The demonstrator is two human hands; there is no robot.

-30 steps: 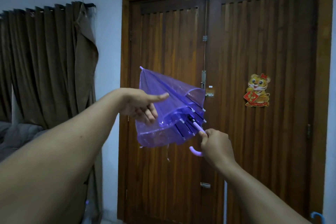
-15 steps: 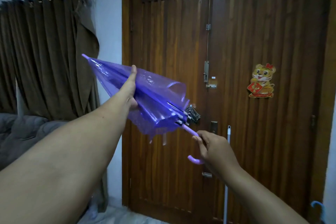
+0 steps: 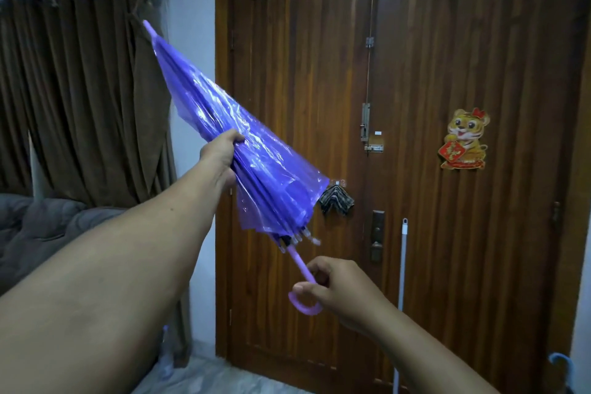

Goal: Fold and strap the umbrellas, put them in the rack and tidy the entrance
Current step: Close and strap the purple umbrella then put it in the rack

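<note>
A translucent purple umbrella (image 3: pixel 256 157) is held in the air in front of the wooden door, collapsed, its tip pointing up to the left. My left hand (image 3: pixel 220 157) grips the gathered canopy around its middle. My right hand (image 3: pixel 332 289) pinches the pale purple shaft just above the curved handle (image 3: pixel 303 304), lower and nearer to me. The canopy's loose edge flares out near the rib ends. Its strap cannot be made out.
A brown double door (image 3: pixel 447 169) with a tiger sticker (image 3: pixel 465 139) fills the view ahead. A white pole (image 3: pixel 402 281) leans on it. Brown curtains (image 3: pixel 80 89) and a grey sofa (image 3: pixel 38 227) are at left. A blue curved handle (image 3: pixel 561 365) shows at bottom right.
The umbrella has swung from pointing left to pointing steeply up and left. My left hand moved from the canopy's side to a grip round its middle; the canopy has gathered tighter.
</note>
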